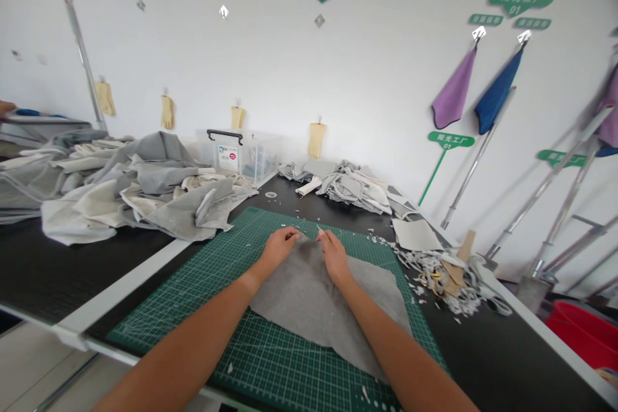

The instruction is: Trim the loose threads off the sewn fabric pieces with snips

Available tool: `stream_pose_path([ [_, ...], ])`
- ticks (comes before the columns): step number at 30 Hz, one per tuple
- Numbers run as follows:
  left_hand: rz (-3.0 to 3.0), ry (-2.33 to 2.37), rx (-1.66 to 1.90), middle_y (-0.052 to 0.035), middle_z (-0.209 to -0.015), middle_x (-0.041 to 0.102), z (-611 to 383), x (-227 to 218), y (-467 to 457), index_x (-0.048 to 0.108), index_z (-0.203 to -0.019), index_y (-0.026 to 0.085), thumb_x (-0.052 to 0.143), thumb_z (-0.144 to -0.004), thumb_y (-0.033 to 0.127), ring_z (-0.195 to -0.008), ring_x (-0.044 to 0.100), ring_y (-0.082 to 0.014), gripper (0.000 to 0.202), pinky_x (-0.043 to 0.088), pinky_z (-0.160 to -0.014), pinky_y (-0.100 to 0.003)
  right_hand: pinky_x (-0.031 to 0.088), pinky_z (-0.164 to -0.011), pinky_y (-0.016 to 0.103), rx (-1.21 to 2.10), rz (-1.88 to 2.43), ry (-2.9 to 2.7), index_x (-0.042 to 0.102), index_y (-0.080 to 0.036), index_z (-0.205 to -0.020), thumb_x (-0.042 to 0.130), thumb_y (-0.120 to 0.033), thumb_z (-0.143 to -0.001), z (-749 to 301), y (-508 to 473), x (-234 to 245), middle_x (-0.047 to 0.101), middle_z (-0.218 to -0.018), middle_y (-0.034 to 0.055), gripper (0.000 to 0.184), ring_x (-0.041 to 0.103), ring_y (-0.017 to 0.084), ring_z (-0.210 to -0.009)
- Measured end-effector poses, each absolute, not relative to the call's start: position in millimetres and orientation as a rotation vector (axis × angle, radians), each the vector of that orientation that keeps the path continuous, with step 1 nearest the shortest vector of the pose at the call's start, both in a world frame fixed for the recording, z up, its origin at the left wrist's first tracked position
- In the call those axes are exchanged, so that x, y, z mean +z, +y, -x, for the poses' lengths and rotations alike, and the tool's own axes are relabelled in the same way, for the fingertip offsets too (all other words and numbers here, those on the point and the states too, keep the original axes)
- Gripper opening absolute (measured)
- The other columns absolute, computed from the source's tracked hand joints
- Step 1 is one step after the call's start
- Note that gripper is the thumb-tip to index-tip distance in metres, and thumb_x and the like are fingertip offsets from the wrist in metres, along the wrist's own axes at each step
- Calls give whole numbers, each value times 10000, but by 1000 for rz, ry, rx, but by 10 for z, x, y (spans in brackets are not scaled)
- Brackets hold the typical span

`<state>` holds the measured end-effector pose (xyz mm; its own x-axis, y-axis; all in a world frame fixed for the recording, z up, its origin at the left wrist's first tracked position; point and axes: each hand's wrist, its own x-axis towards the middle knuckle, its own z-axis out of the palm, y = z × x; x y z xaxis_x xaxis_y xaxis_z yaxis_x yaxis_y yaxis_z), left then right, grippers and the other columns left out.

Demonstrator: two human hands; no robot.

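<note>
A grey piece of cloth (309,299) lies on a green cutting mat (212,290) in front of me. My left hand (279,246) pinches the cloth's far edge, fingers curled closed on it. My right hand (332,254) rests beside it on the same far edge, fingers pressed together on the fabric. The two hands are a few centimetres apart at the cloth's far corner.
A heap of grey and cream fabric (130,190) fills the table's left. A clear plastic box (239,153) stands at the back. More fabric (347,185) lies at the back centre. Scraps and trimmings (444,273) litter the right side. A red bucket (582,331) sits off the right edge.
</note>
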<state>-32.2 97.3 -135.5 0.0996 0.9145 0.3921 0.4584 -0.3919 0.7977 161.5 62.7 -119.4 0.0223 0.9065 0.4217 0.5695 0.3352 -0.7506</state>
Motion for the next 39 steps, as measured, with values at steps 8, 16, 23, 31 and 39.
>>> stream_pose_path([
  [8, -1979, 1768, 1037, -100, -968, 775, 469, -1279, 932, 768, -909, 233, 591, -884, 257, -912, 695, -258, 180, 459, -794, -324, 409, -646, 302, 451, 1373, -1596, 629, -236, -789, 304, -636, -974, -1699, 634, -1043, 610, -686, 26, 547, 587, 224, -721],
  [16, -1924, 2165, 848, -230, -1054, 713, 717, -1106, 792, 744, -949, 148, 512, -870, 132, -1085, 616, -376, 246, 400, -934, -481, 386, -622, 300, 417, 1505, -1688, 652, -252, -791, 360, -630, -955, -2252, 427, -1032, 626, -698, 16, 505, 579, 224, -688],
  [23, -2171, 2090, 860, -153, -1132, 683, 497, -973, 738, 685, -1087, 198, 504, -858, 112, -1101, 582, -328, 305, 396, -947, -445, 414, -703, 308, 325, 1813, -1658, 685, -261, -856, 388, -614, -942, -2951, 330, -1165, 731, -898, 58, 469, 665, 248, -837],
  [31, -2500, 1325, 807, -135, -1105, 706, -551, -1050, 869, 705, -1082, 212, 599, -879, 270, -1046, 613, -313, 236, 427, -936, -420, 402, -698, 314, 285, 2012, -1708, 754, -228, -971, 589, -481, -841, -2994, 358, -1229, 759, -979, 138, 329, 693, 300, -915],
  [39, -2534, 1487, 832, -118, -1164, 655, -988, -1248, 871, 676, -1078, 215, 605, -891, 344, -1164, 533, -320, 238, 395, -983, -449, 318, -567, 245, 535, 1875, -1690, 702, -181, -723, 566, -423, -842, -3121, 338, -1158, 631, -594, 24, 302, 600, 178, -649],
])
